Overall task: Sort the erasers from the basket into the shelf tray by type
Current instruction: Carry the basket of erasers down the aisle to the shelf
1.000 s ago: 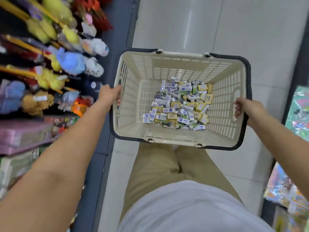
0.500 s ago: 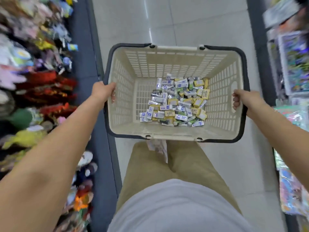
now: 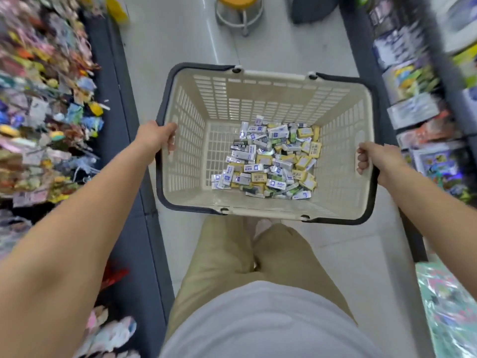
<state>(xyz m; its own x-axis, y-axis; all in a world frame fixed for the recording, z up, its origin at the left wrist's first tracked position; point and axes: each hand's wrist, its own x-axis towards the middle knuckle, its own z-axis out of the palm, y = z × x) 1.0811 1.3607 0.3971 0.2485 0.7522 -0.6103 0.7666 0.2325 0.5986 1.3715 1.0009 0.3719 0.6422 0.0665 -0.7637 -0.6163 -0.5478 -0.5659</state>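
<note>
Left hand [image 3: 155,137]: is gripping the basket [image 3: 258,99] rim at the basket's 9 o'clock, fingers curling over the edge.
Right hand [image 3: 379,158]: is gripping the rim at 3 o'clock, fingers curling inward.
Left arm: is reaching forward from 7 o'clock, bare.
Right arm: is reaching in from 4 o'clock, bare.

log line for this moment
basket: held | left hand: grips left rim | right hand: grips right rim | erasers: piled inside

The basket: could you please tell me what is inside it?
A loose pile of wrapped erasers, white-blue and yellow mixed, on the basket floor. Anything beneath the top layer is covered.
</note>
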